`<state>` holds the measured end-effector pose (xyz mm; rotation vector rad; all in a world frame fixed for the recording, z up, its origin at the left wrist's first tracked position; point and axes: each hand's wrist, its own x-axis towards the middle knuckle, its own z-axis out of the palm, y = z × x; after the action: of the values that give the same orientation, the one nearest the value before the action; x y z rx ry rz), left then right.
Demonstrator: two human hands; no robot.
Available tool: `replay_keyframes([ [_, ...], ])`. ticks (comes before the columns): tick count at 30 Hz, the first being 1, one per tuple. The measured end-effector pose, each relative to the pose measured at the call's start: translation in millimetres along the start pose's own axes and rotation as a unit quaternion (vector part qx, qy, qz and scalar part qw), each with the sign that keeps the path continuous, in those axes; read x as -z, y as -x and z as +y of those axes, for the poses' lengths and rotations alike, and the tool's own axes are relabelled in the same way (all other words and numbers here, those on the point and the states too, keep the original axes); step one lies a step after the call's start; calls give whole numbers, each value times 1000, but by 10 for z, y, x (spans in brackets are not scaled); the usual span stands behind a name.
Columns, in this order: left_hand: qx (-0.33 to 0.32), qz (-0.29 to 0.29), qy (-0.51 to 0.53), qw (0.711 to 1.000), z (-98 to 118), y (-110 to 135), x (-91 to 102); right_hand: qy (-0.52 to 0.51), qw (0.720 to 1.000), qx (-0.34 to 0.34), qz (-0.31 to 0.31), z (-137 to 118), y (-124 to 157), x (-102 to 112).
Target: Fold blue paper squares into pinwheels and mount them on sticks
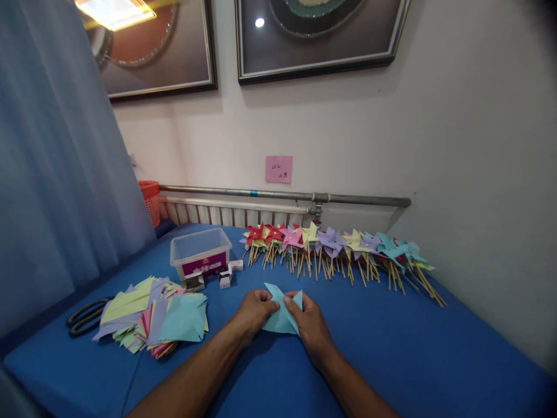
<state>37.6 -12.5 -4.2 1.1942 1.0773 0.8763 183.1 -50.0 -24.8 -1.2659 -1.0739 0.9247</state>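
Both hands meet over a light blue paper piece (pixel 278 316) on the blue table (pixel 391 348). My left hand (pixel 255 310) pinches its left side, fingers curled onto the paper. My right hand (pixel 308 322) grips the right side, with a folded corner standing up between the thumbs. A heap of coloured paper squares (pixel 152 316) lies to the left of my left forearm. A long row of finished paper pinwheels on wooden sticks (pixel 335 249) runs along the far side of the table.
A clear plastic box (pixel 201 249) with a purple label stands behind the paper heap, small white boxes (pixel 226 277) beside it. Black scissors (pixel 85 316) lie at the far left. An orange basket (pixel 150 200), a radiator and a pipe line the wall; a curtain hangs left.
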Motion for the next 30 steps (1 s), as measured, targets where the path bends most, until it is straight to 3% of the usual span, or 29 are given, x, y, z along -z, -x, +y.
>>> replay_keyframes([
  [22,-8,-15,-2,1000,-18,-11,29,29,999,-20,-1,60,-38,26],
  [30,-20,-18,34,999,-56,-23,42,-17,999,-23,-26,62,-36,13],
])
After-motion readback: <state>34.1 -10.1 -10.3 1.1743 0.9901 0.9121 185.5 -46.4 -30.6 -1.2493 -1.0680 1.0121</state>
